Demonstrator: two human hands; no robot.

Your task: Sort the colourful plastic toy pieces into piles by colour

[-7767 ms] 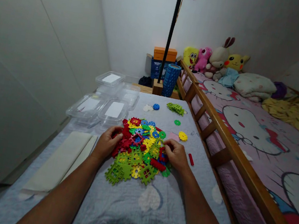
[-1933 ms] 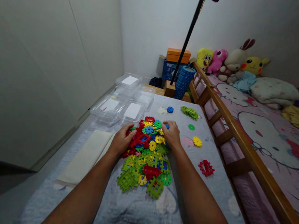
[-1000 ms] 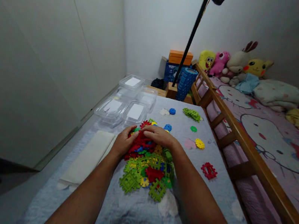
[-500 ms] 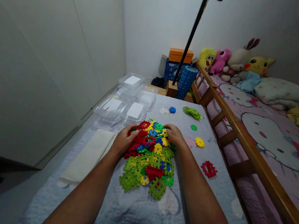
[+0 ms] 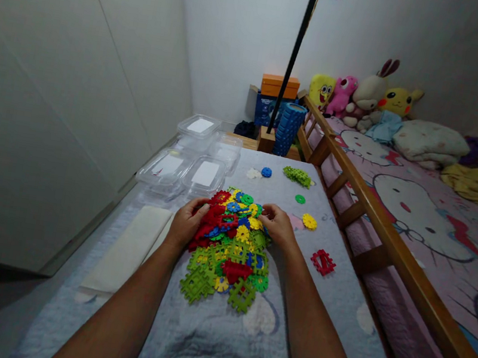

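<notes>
A heap of plastic interlocking building pieces (image 5: 242, 234), red, green, yellow and blue, lies on the cloth-covered table in front of me. Some are notched squares, others toothed discs. At the heap's left side my left hand (image 5: 187, 222) is curled, thumb and fingers closed against red square pieces (image 5: 212, 223). My right hand (image 5: 277, 225) sits at the upper right edge, fingers bent and thumb close to them near yellow and green discs; what is between the fingertips is too small to make out. Green square pieces (image 5: 197, 284) spread along the near side.
Clear lidded plastic boxes (image 5: 163, 168) with white labels stand at the back left. A folded cream cloth (image 5: 125, 252) lies left. To the right are a red square (image 5: 323, 262), a yellow disc (image 5: 309, 221), a green stack (image 5: 297, 177) and a wooden bed rail (image 5: 351, 212).
The view has turned slightly right, shifting everything left. My right hand has drawn back a little toward me along the heap's right edge. My left hand stays by the red pieces.
</notes>
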